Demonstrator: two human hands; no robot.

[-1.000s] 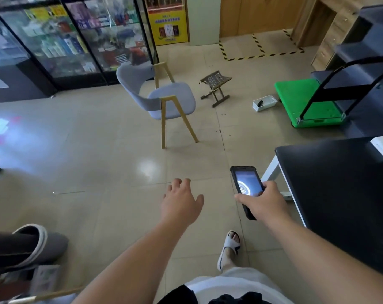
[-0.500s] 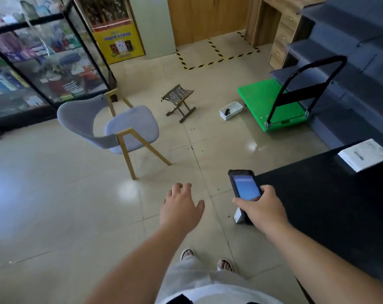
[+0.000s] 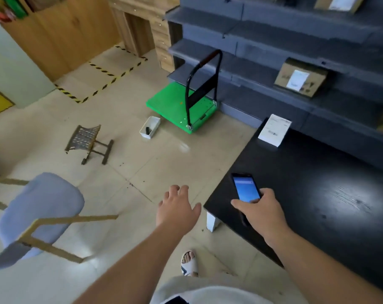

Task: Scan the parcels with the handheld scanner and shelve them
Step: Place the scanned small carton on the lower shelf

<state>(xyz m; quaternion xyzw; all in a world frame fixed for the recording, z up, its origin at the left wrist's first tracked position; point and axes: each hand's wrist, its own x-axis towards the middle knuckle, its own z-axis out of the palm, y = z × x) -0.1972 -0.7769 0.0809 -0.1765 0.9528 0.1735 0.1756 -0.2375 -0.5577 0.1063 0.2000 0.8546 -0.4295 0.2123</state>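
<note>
Your right hand [image 3: 260,210] grips the scanner [image 3: 245,189], screen lit and facing up, thumb across its lower edge, over the near corner of the black table [image 3: 317,205]. Your left hand [image 3: 177,207] holds nothing, fingers loosely spread above the floor, just beside the table. 1 white parcel [image 3: 274,130] lies on the table's far corner. 1 brown box [image 3: 300,79] sits on a grey shelf [image 3: 252,69] behind it. A green cart [image 3: 175,104] stands at the shelf's foot.
</note>
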